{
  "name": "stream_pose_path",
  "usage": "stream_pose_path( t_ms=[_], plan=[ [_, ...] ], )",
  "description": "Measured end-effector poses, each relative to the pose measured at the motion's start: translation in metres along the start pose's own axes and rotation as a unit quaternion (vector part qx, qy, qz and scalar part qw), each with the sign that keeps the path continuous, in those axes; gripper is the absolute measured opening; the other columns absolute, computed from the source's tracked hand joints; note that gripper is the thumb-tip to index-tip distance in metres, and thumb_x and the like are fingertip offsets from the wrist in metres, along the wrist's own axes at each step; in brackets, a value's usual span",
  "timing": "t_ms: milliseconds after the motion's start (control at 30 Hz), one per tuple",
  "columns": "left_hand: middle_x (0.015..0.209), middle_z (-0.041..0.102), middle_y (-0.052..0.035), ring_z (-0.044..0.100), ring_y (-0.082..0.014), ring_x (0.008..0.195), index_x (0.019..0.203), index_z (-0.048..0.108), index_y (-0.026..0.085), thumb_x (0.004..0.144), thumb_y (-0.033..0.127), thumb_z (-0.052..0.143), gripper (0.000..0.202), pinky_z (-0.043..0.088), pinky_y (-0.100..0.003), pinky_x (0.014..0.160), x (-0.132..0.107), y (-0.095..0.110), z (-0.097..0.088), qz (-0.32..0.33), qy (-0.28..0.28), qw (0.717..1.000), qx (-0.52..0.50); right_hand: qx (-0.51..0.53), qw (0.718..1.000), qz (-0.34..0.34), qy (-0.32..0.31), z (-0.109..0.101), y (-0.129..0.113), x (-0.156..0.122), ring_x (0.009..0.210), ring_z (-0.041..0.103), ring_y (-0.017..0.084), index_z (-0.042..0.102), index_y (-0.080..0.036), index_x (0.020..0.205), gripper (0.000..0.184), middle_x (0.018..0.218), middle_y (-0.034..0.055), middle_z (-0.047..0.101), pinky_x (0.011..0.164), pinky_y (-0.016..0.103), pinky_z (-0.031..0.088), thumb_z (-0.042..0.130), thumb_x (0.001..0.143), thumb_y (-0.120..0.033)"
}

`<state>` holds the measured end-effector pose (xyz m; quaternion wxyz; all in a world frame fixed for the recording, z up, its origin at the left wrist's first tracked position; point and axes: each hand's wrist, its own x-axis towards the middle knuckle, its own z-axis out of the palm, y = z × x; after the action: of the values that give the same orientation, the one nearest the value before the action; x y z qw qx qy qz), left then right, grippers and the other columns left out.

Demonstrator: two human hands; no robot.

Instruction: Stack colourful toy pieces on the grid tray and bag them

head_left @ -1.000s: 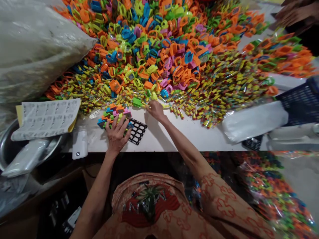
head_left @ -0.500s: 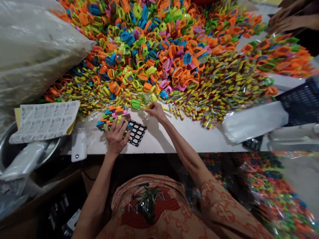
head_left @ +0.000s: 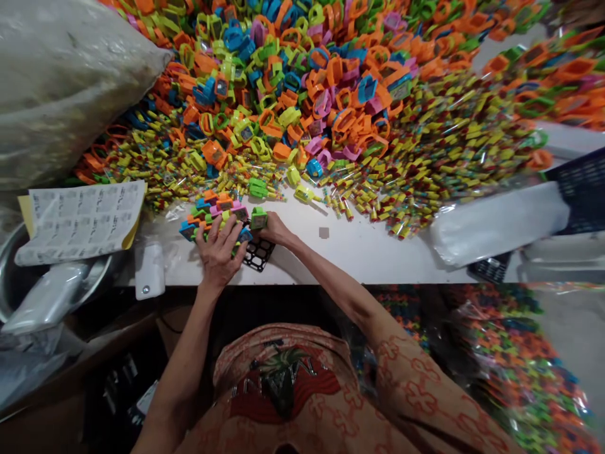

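white table (head_left: 368,252), green toy (head_left: 258,218) in right hand (head_left: 274,230)

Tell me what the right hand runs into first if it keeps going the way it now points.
The right hand, holding a green toy piece, points left toward the row of coloured pieces on the black grid tray. It would probably meet those first.

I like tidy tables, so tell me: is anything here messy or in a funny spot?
Yes. The small yellow wrapped pieces spill loose across the white table, and one yellow-green toy lies alone, apart from the big pile of toys. The sheet of paper hangs off the table's left end over a metal bowl.
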<state>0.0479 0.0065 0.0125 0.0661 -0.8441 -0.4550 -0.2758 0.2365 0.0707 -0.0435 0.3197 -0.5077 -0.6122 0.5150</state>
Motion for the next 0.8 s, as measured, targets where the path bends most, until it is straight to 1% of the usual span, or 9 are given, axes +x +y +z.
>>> stream_pose_path(
  t_ms=[67,133,233,300,367,467,567,700,800],
  plan=[
    [0.144,0.064,-0.009,0.052,-0.0283,0.142,0.142,0.058,0.028,0.097,0.034,0.062,0.046,0.022,-0.051,0.123,0.004,0.001,-0.002,0.007,-0.011,1.0,0.002,-0.084,0.996,-0.015,-0.024,-0.001,-0.003,0.0,0.068,0.052,0.015,0.062,-0.015,0.073,0.008,0.068,-0.0006,0.059,0.065,0.025,0.039,0.066,0.066,-0.016],
    [0.148,0.06,-0.0106,0.048,-0.0305,0.145,0.144,0.057,0.028,0.097,0.036,0.062,0.048,0.022,-0.053,0.123,0.009,0.004,-0.006,0.006,-0.023,1.0,0.018,-0.182,0.982,-0.025,-0.043,0.0,-0.013,-0.002,0.08,0.057,0.019,0.067,-0.014,0.088,0.02,0.085,0.0052,0.068,0.073,0.027,0.043,0.065,0.068,-0.014],
    [0.154,0.054,-0.0107,0.043,-0.0349,0.148,0.146,0.056,0.028,0.096,0.037,0.062,0.051,0.02,-0.059,0.123,0.017,0.011,-0.016,0.001,-0.058,0.997,0.06,-0.285,0.957,-0.033,-0.047,0.006,-0.031,-0.01,0.095,0.061,0.024,0.068,-0.013,0.104,0.035,0.107,0.0139,0.072,0.083,0.031,0.046,0.063,0.07,-0.014],
    [0.153,0.055,-0.008,0.047,-0.0343,0.145,0.147,0.055,0.028,0.095,0.036,0.063,0.052,0.023,-0.059,0.123,0.018,0.013,-0.02,0.004,-0.087,0.993,0.079,-0.297,0.952,-0.059,-0.04,0.011,-0.034,-0.016,0.091,0.063,0.026,0.068,-0.012,0.1,0.033,0.102,0.0164,0.073,0.08,0.033,0.048,0.063,0.068,-0.013],
    [0.155,0.054,-0.005,0.047,-0.0327,0.145,0.15,0.051,0.031,0.095,0.035,0.064,0.057,0.027,-0.058,0.122,0.015,0.012,-0.02,0.002,-0.098,0.99,0.097,-0.301,0.951,-0.064,-0.025,0.017,-0.025,-0.017,0.091,0.066,0.027,0.068,-0.011,0.1,0.034,0.101,0.017,0.074,0.08,0.034,0.05,0.059,0.067,-0.012],
    [0.156,0.052,-0.0028,0.045,-0.0311,0.147,0.154,0.045,0.033,0.095,0.036,0.064,0.062,0.031,-0.058,0.121,0.009,0.009,-0.019,0.004,-0.083,0.99,0.114,-0.271,0.959,-0.084,0.0,0.028,-0.006,-0.015,0.097,0.068,0.027,0.069,-0.015,0.104,0.04,0.104,0.0125,0.076,0.085,0.033,0.05,0.055,0.067,-0.011],
    [0.155,0.054,-0.0016,0.046,-0.0298,0.146,0.154,0.043,0.033,0.096,0.036,0.064,0.062,0.03,-0.058,0.123,0.005,0.009,-0.02,0.009,-0.068,0.992,0.108,-0.247,0.966,-0.08,0.011,0.032,0.001,-0.015,0.098,0.069,0.027,0.07,-0.016,0.103,0.036,0.101,0.0102,0.077,0.085,0.032,0.05,0.056,0.069,-0.013],
    [0.151,0.058,0.0,0.046,-0.0275,0.146,0.154,0.043,0.032,0.095,0.034,0.065,0.063,0.028,-0.054,0.125,0.002,0.007,-0.024,0.02,-0.057,0.993,0.101,-0.247,0.967,-0.044,-0.043,0.008,-0.008,-0.007,0.09,0.069,0.024,0.072,-0.016,0.094,0.023,0.092,0.0069,0.075,0.08,0.029,0.05,0.059,0.075,-0.015],
    [0.149,0.06,0.0021,0.047,-0.0266,0.146,0.15,0.049,0.032,0.096,0.034,0.063,0.056,0.028,-0.052,0.125,-0.002,0.002,-0.026,0.028,-0.049,0.993,0.1,-0.307,0.951,-0.013,0.027,-0.027,-0.018,0.007,0.105,0.067,0.026,0.072,-0.016,0.107,0.029,0.112,0.0105,0.073,0.086,0.031,0.048,0.056,0.083,-0.012]
  ],
)
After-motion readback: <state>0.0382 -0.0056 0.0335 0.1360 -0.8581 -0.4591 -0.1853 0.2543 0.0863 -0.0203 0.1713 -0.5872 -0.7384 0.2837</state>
